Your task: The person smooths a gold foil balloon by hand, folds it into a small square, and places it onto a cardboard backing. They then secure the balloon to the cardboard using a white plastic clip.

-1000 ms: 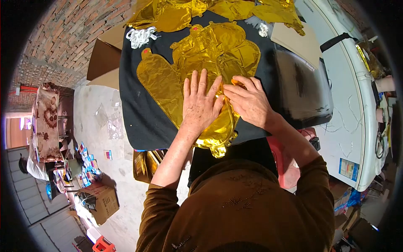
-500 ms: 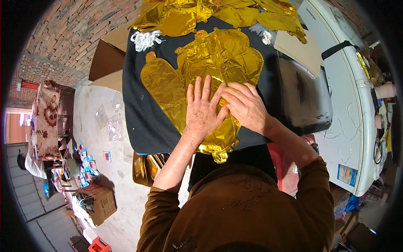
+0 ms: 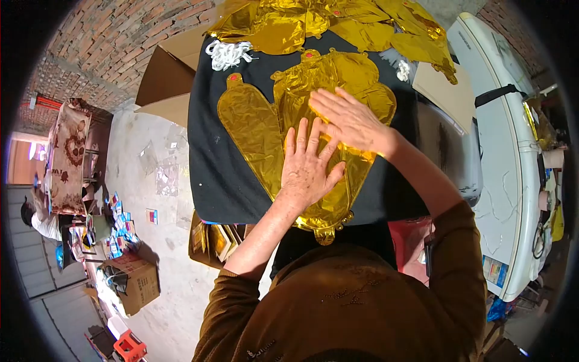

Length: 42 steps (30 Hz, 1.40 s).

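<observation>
Flat gold foil balloons (image 3: 247, 120) lie on a black cloth (image 3: 211, 187) in front of me. My left hand (image 3: 306, 172) rests on the foil with its fingers spread, pointing away from me. To its right and slightly farther off, my right hand (image 3: 353, 120) lies flat on the foil, fingers stretched out toward the upper left. Neither hand grips anything. A foil neck hangs over the near edge of the cloth, and red marks show on two tabs at the far end.
More gold foil (image 3: 362, 33) lies at the far edge, beside white string bundles (image 3: 229, 55). A cardboard sheet (image 3: 443, 90) is at the right, near a white appliance (image 3: 500, 157). Open cardboard boxes (image 3: 163, 78) stand at the left. Another person (image 3: 45, 220) is at the far left.
My right hand has moved away from me across the foil, apart from the left thumb. My left hand stays spread on the foil. The whole view has shifted slightly.
</observation>
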Each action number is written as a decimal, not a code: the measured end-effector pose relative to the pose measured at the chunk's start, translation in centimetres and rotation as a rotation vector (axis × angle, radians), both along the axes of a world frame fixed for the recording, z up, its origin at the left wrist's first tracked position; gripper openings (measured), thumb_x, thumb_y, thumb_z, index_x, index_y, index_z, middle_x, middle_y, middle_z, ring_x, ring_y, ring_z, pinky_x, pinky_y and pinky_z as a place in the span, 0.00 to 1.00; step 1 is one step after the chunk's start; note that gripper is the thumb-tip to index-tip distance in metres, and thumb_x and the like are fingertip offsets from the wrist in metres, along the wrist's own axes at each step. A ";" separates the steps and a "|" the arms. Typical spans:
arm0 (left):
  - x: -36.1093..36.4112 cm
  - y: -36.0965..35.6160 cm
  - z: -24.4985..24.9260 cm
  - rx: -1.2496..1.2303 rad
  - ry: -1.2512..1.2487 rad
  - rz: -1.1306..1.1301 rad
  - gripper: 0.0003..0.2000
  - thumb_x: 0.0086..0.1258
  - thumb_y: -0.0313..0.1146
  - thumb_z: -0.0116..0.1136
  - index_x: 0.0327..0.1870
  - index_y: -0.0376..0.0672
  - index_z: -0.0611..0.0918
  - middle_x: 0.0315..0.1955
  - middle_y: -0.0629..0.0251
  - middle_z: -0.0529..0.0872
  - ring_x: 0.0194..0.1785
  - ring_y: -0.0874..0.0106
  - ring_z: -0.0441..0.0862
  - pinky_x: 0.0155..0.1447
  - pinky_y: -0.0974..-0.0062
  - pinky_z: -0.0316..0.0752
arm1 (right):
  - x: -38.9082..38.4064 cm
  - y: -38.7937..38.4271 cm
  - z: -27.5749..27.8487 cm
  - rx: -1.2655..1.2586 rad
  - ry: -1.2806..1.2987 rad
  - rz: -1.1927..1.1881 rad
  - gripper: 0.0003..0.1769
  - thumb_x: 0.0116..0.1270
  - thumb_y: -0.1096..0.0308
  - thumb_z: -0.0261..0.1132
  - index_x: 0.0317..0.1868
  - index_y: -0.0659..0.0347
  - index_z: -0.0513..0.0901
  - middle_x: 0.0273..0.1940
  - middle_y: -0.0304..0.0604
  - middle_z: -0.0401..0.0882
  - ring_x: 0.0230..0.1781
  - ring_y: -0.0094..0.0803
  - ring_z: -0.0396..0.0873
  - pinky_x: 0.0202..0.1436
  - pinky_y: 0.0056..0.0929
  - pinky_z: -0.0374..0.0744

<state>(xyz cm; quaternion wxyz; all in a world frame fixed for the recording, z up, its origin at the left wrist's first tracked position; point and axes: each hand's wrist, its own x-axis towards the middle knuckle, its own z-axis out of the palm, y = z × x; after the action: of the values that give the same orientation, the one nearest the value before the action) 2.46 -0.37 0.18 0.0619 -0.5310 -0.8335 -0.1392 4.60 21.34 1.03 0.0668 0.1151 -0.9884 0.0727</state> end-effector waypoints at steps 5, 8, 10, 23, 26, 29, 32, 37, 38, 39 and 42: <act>0.0 0.0 0.2 0.015 0.007 0.003 0.33 0.79 0.61 0.50 0.82 0.59 0.70 0.82 0.45 0.61 0.85 0.42 0.53 0.85 0.39 0.46 | -4.7 0.5 2.8 0.356 -0.086 -0.118 0.37 0.87 0.48 0.43 0.86 0.60 0.56 0.88 0.48 0.50 0.89 0.38 0.46 0.91 0.47 0.40; 0.1 0.1 0.4 -0.040 -0.003 0.006 0.34 0.79 0.61 0.50 0.82 0.59 0.70 0.81 0.45 0.62 0.85 0.42 0.54 0.85 0.39 0.46 | -6.0 -3.4 4.1 0.172 -0.165 -0.044 0.36 0.87 0.51 0.42 0.87 0.57 0.51 0.89 0.46 0.43 0.90 0.35 0.41 0.91 0.48 0.37; 0.1 0.0 0.8 -0.152 -0.048 0.017 0.34 0.79 0.61 0.51 0.83 0.59 0.69 0.81 0.44 0.63 0.85 0.41 0.54 0.85 0.39 0.46 | -6.5 -4.1 1.7 -0.002 -0.209 0.114 0.37 0.87 0.48 0.43 0.88 0.54 0.50 0.89 0.43 0.43 0.90 0.35 0.39 0.91 0.45 0.36; 0.0 0.2 0.7 0.021 -0.010 -0.015 0.33 0.77 0.56 0.56 0.81 0.56 0.72 0.82 0.44 0.61 0.85 0.41 0.53 0.85 0.40 0.47 | -12.9 1.6 -0.6 -0.015 -0.073 -0.089 0.38 0.87 0.44 0.44 0.88 0.55 0.52 0.89 0.43 0.46 0.90 0.37 0.42 0.91 0.44 0.38; 0.2 0.1 0.7 0.011 0.006 -0.010 0.33 0.78 0.56 0.55 0.82 0.56 0.71 0.82 0.44 0.61 0.85 0.42 0.53 0.86 0.41 0.46 | -13.1 2.5 -0.4 0.116 0.071 -0.160 0.36 0.85 0.52 0.50 0.86 0.57 0.58 0.88 0.47 0.50 0.89 0.39 0.45 0.91 0.45 0.41; 0.2 0.1 0.5 0.013 0.026 -0.005 0.33 0.78 0.56 0.55 0.82 0.57 0.71 0.82 0.45 0.61 0.85 0.42 0.54 0.86 0.41 0.46 | -10.8 5.6 0.6 0.370 0.383 -0.172 0.31 0.78 0.65 0.58 0.79 0.60 0.70 0.80 0.52 0.68 0.83 0.44 0.62 0.87 0.49 0.57; 0.2 0.1 0.3 0.031 0.040 -0.005 0.33 0.78 0.57 0.54 0.82 0.56 0.71 0.82 0.45 0.61 0.85 0.42 0.54 0.85 0.41 0.47 | -5.0 8.3 2.7 0.152 0.302 -0.374 0.15 0.74 0.70 0.60 0.57 0.64 0.85 0.56 0.50 0.86 0.59 0.40 0.81 0.68 0.42 0.76; 0.1 0.1 0.0 0.048 0.067 -0.007 0.33 0.79 0.58 0.53 0.82 0.56 0.71 0.82 0.45 0.61 0.84 0.42 0.55 0.85 0.41 0.47 | 1.8 12.3 2.0 0.317 0.042 -0.308 0.13 0.70 0.68 0.62 0.51 0.62 0.86 0.45 0.49 0.84 0.52 0.48 0.81 0.59 0.42 0.79; 0.1 0.1 -0.1 0.051 0.073 -0.007 0.33 0.79 0.58 0.53 0.82 0.56 0.71 0.82 0.45 0.61 0.84 0.42 0.55 0.85 0.41 0.47 | 2.6 11.8 2.0 0.164 0.041 -0.419 0.14 0.71 0.64 0.64 0.51 0.60 0.86 0.47 0.47 0.83 0.53 0.46 0.79 0.60 0.42 0.77; 0.1 0.1 -0.2 0.053 0.078 -0.008 0.33 0.79 0.58 0.53 0.81 0.57 0.71 0.82 0.45 0.61 0.84 0.42 0.55 0.85 0.41 0.48 | 2.9 11.1 2.0 0.130 0.110 -0.384 0.14 0.70 0.63 0.65 0.51 0.59 0.86 0.48 0.46 0.83 0.54 0.45 0.78 0.60 0.42 0.76; 0.0 0.0 -0.3 0.056 0.088 -0.011 0.33 0.79 0.58 0.53 0.81 0.57 0.71 0.82 0.46 0.62 0.84 0.43 0.56 0.85 0.41 0.48 | 3.1 8.7 2.0 0.055 0.264 -0.301 0.15 0.68 0.60 0.69 0.52 0.56 0.86 0.53 0.42 0.81 0.59 0.42 0.75 0.62 0.42 0.74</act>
<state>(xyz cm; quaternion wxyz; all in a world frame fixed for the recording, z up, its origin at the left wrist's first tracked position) 2.48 -0.33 -0.07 0.1126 -0.5392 -0.8229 -0.1396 7.69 30.08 3.04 0.2028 -0.0234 -0.9788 0.0191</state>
